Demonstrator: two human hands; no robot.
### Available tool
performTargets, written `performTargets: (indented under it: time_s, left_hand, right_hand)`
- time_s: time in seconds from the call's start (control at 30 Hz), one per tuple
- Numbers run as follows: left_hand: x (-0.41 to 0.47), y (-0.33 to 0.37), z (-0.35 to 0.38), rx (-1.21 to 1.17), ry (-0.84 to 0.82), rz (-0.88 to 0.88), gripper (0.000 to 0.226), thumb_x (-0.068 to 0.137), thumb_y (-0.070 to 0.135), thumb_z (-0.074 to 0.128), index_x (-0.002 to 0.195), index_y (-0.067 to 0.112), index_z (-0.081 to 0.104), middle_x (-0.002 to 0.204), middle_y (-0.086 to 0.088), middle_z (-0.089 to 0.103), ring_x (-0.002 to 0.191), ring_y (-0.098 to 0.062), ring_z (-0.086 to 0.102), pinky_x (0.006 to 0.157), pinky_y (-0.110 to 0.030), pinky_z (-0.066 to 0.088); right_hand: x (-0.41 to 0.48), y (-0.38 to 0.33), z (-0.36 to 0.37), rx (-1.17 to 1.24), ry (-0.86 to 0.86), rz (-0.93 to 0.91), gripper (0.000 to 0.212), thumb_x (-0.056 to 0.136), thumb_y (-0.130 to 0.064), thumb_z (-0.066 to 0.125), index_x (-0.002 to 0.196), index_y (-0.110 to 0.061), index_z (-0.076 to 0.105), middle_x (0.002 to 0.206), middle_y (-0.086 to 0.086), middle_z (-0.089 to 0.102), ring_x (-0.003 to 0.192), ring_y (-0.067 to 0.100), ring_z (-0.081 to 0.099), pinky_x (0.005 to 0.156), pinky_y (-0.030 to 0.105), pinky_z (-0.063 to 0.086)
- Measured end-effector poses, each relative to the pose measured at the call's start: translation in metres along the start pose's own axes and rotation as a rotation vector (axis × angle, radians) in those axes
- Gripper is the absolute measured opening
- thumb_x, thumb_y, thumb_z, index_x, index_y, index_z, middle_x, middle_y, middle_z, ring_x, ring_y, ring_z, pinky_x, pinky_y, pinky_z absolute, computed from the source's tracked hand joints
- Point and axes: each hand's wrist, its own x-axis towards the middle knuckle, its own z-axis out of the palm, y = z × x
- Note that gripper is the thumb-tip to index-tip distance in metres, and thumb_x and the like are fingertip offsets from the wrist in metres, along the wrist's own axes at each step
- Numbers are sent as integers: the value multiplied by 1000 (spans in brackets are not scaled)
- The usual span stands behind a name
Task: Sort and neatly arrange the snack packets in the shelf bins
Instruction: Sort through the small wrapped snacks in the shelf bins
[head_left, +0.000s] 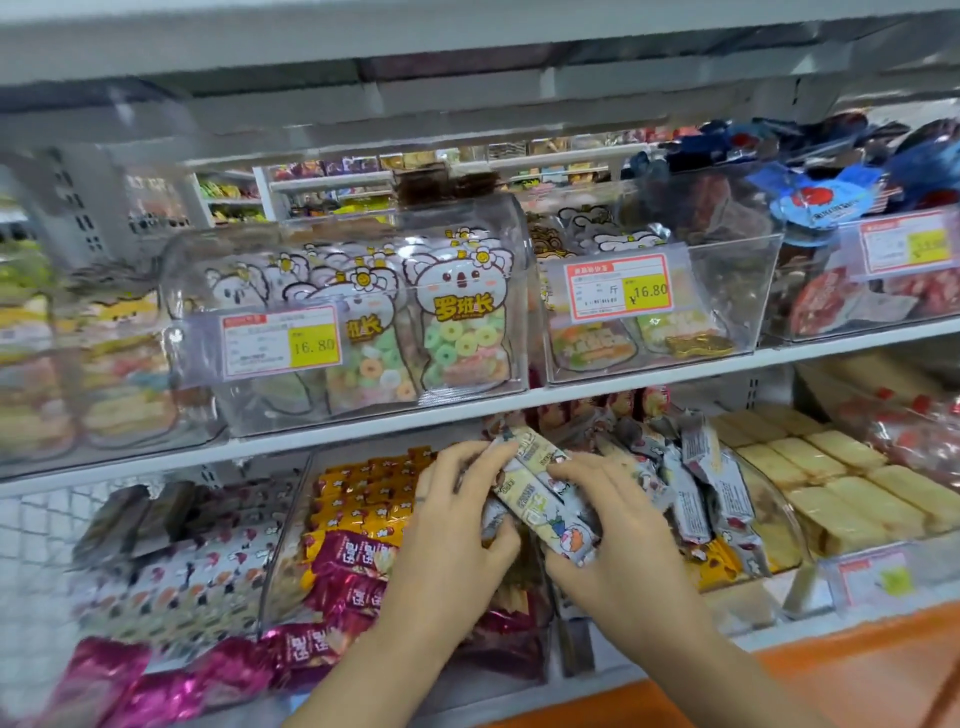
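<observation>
Both my hands hold a small bundle of long cream-and-silver snack packets (540, 493) over the lower shelf. My left hand (457, 525) grips the bundle from the left, thumb curled under it. My right hand (618, 525) grips it from the right, fingers laid over the top. Behind the bundle, more of the same packets (696, 467) lie jumbled in a clear bin (779, 499). Left of it, a clear bin (283, 540) holds yellow packets (363, 493) at the back and magenta packets (348, 561) in front.
Above, clear bins hold koala-shaped candy bags (462, 322), with price tags (283, 340) clipped on front. Pale yellow wafer packs (831, 478) fill the bin at lower right. Patterned packets (182, 577) sit at lower left. The upper shelf edge (519, 402) hangs just above my hands.
</observation>
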Motion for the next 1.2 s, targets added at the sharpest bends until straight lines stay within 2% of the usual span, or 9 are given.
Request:
performTargets:
  time_s: [0.17,0.27,0.4,0.6,0.73,0.8,0.87,1.03,1.2]
  left_hand:
    - [-35,-12,-44,14,37,-41,65,81,8,65,134,39,41,124,25,28,124,-3,33,94,-1,23]
    - [-57,-26,-73,38,65,-71,65,81,8,65,134,39,41,125,24,29,124,-6,35,96,-13,30]
    - [-84,-51,-109,127,104,-86,69,78,4,68,133,37,42,123,18,32,118,-12,42,87,-23,43]
    - [-103,-97,-157,288,134,-157,73,68,-2,73,131,28,51,122,0,52,114,-21,48,89,-29,42]
    - [-109,-131,-181,268,160,-238,55,67,-3,73,118,15,65,117,-1,56,111,-24,53,96,-36,45]
    - [-108,-145,-196,223,177,-291,47,69,-2,73,112,15,68,111,6,53,107,-17,53,99,-18,36]
    - [-105,-159,-210,161,170,-332,42,73,-1,72,111,17,69,108,9,51,104,-8,51,92,3,22]
    - [-90,-208,-214,160,50,-370,35,83,12,67,118,17,65,113,5,49,104,-4,42,83,6,18]
    - [-67,-244,-188,176,67,-391,27,84,20,67,111,15,70,105,-5,63,100,-21,56,84,-24,42]
  right_hand:
    - [-12,-42,19,46,-11,-105,57,75,-24,73,122,-40,45,123,-35,30,120,-9,31,96,0,19]
    - [-16,-67,41,102,-3,-164,53,72,-32,68,122,-35,48,123,-27,37,119,-5,37,97,0,22]
    - [-19,-104,74,172,-1,-224,52,71,-34,66,117,-40,41,120,-28,35,118,2,43,97,16,38]
    - [-10,-149,127,278,-8,-201,52,69,-27,67,115,-37,47,120,-20,46,112,3,48,92,31,46]
    - [-2,-163,161,299,-75,-134,52,72,-20,72,118,-29,50,120,-17,47,110,3,47,92,26,44]
    - [8,-168,173,296,-77,-108,53,73,-18,72,119,-29,50,117,-17,47,108,3,47,90,29,47]
    - [22,-173,182,272,-79,-80,54,72,-16,73,120,-26,51,113,-16,48,106,5,49,87,27,47]
    - [60,-174,207,156,-77,-56,56,66,-14,76,118,-16,56,104,-8,51,102,14,53,87,27,44]
    - [86,-166,226,27,-112,59,46,72,-27,73,114,-15,58,99,0,59,93,19,56,72,25,42]
